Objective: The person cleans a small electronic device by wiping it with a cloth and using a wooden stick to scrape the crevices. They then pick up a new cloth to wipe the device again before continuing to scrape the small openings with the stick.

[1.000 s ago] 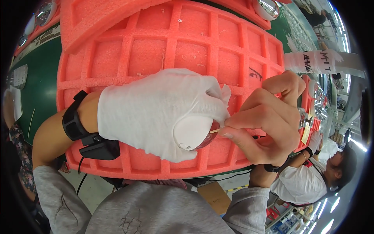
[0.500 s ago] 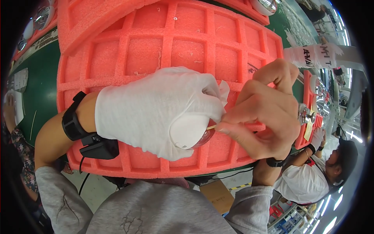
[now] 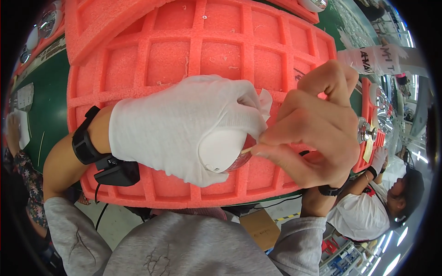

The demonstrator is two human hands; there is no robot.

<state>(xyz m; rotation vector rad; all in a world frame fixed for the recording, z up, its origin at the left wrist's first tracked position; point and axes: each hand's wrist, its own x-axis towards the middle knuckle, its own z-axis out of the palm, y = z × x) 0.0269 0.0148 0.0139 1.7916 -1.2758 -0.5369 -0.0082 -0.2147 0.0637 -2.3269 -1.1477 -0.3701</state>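
Observation:
My left hand [image 3: 170, 129], in a white glove, is closed round a rounded white housing [image 3: 222, 148] with a clear dome-like part [image 3: 241, 159] showing on its right side. My bare right hand [image 3: 317, 131] pinches a thin pale stick [image 3: 247, 150] between thumb and forefinger. The stick's left end meets the edge where the white housing and the clear part join; its exact contact is hard to see. Both hands are above a red foam tray [image 3: 194, 53] divided into square compartments. The far side of the housing is hidden by the gloved fingers.
Another red foam piece [image 3: 94, 27] overlaps the tray at the far left. On the right, a shiny clear-and-metal part [image 3: 365, 130] sits by another red tray. A tape-wrapped bar [image 3: 368, 60] stands at the far right. A co-worker [image 3: 363, 207] works at the right.
The white housing has tilted slightly in my left hand. My right hand and the stick have shifted a little, staying at the edge of the housing.

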